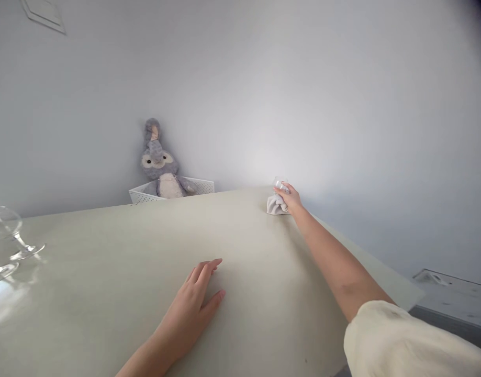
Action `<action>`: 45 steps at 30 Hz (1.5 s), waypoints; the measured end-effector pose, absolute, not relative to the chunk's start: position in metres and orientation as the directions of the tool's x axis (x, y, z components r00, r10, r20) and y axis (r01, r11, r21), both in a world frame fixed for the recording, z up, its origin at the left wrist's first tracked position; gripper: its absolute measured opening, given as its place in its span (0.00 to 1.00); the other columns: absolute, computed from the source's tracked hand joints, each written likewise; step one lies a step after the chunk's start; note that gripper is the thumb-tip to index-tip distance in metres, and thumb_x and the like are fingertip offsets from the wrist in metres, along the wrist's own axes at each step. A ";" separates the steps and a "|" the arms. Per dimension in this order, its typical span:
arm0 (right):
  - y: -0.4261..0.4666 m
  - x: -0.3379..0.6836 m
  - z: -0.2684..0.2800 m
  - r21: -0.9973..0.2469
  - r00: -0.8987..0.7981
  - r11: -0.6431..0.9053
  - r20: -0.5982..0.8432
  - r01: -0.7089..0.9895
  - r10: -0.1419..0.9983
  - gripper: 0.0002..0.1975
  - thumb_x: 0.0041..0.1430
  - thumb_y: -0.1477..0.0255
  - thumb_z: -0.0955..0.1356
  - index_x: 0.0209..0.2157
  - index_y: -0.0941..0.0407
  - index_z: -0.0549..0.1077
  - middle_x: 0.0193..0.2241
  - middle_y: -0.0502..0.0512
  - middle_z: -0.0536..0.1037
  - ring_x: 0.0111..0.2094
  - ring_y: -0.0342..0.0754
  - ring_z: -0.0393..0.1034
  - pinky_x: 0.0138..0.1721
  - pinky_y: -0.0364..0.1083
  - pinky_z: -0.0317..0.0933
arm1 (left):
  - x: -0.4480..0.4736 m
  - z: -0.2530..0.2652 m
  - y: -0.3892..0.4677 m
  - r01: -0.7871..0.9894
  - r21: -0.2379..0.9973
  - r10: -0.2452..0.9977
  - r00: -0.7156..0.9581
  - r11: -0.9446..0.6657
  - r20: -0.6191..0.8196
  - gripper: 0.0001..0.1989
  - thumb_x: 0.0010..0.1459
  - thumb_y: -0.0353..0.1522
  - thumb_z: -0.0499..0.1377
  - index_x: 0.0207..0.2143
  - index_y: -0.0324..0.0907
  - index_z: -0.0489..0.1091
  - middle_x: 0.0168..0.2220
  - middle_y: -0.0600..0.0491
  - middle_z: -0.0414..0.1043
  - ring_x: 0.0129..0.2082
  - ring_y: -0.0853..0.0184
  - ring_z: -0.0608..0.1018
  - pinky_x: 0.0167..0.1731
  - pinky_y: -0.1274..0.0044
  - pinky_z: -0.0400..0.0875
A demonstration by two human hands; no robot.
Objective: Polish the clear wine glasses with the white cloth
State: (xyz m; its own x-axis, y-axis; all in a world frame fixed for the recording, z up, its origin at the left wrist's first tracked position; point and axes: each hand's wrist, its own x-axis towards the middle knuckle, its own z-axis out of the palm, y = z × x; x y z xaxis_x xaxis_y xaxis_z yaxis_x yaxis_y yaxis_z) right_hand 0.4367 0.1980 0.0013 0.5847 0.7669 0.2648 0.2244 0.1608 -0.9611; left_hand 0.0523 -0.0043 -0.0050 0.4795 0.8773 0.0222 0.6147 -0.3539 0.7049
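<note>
With the arm stretched to the far right corner of the table, my right hand (290, 198) has its fingers curled round a small clear glass (279, 183). A crumpled whitish cloth (277, 206) lies directly below that glass, touching the tabletop. Whether the hand also grips part of the cloth is hard to make out. My left hand (195, 293) is over the near middle of the pale table (118, 272), fingers extended and thumb apart, holding nothing.
Clear stemmed glasses (24, 248) stand at the table's left edge, partly cut off. Behind the table, a grey plush rabbit (157, 162) sits in a white perforated basket (203, 186) by the wall. A marble-patterned surface (460, 296) is at the lower right.
</note>
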 end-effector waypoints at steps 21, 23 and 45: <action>0.205 0.430 0.023 -0.950 0.542 -0.063 0.121 0.307 0.832 0.13 0.61 0.68 0.65 0.46 0.60 0.68 0.38 0.54 0.73 0.33 0.44 0.70 0.33 0.46 0.68 | 0.049 -0.012 -0.003 0.622 0.649 0.844 0.533 -0.438 0.058 0.23 0.61 0.36 0.46 0.58 0.57 0.49 0.57 0.53 0.57 0.57 0.63 0.61 0.51 0.68 0.64; 0.202 0.430 0.025 -0.952 0.562 -0.082 0.104 0.296 0.820 0.13 0.61 0.69 0.65 0.46 0.60 0.68 0.39 0.55 0.73 0.34 0.44 0.70 0.33 0.46 0.68 | 0.050 -0.011 -0.003 0.626 0.646 0.844 0.535 -0.436 0.051 0.23 0.61 0.36 0.46 0.58 0.57 0.49 0.57 0.54 0.57 0.57 0.64 0.61 0.52 0.68 0.63; 0.037 0.398 -0.011 -0.964 0.492 -0.118 0.016 0.240 0.871 0.29 0.31 0.68 0.75 0.41 0.54 0.71 0.46 0.61 0.73 0.44 0.58 0.68 0.38 0.49 0.62 | 0.051 0.001 -0.006 0.655 0.419 0.774 0.576 -0.629 0.262 0.26 0.60 0.33 0.49 0.60 0.53 0.49 0.55 0.50 0.61 0.52 0.61 0.66 0.50 0.65 0.64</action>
